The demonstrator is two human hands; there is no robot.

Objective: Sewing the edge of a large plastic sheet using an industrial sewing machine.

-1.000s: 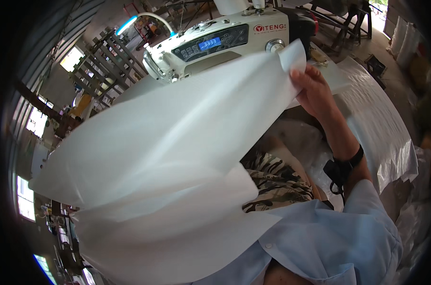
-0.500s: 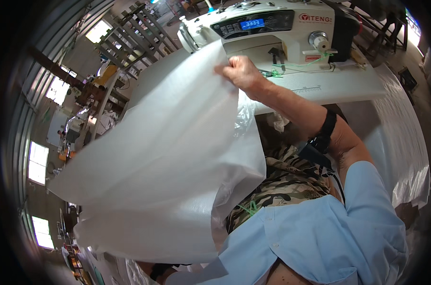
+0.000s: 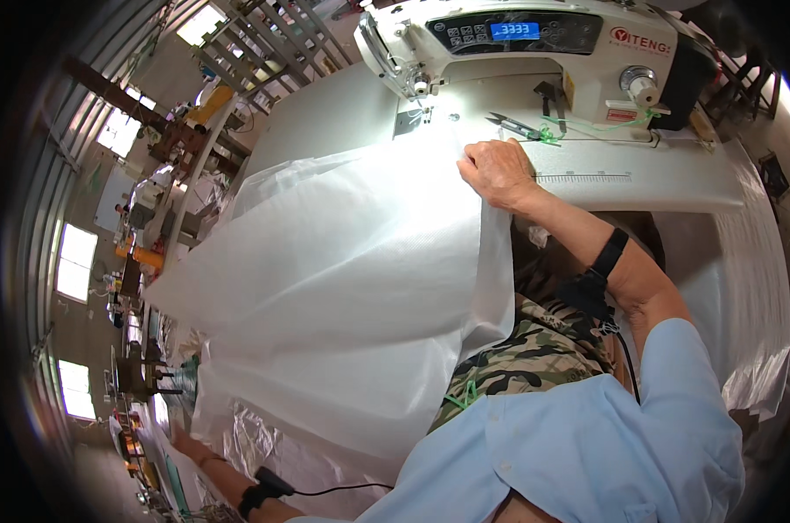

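While my right hand (image 3: 498, 171) pinches the white woven sheet (image 3: 351, 288) at the surface's front edge, nothing's under the sewing machine (image 3: 517, 44) needle yet; left-hand fingers, can't tell.

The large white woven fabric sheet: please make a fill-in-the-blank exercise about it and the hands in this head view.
1. The right hand presses a corner of the large white woven fabric sheet onto the white ____ of the sewing machine.
2. The white industrial sewing machine stands ____ the right hand, farther from the person.
3. The small thread snips lie on the table, just ____ the right hand.
4. The left hand is at the sheet's ____ edge.

Missing words: table; beyond; beyond; lower
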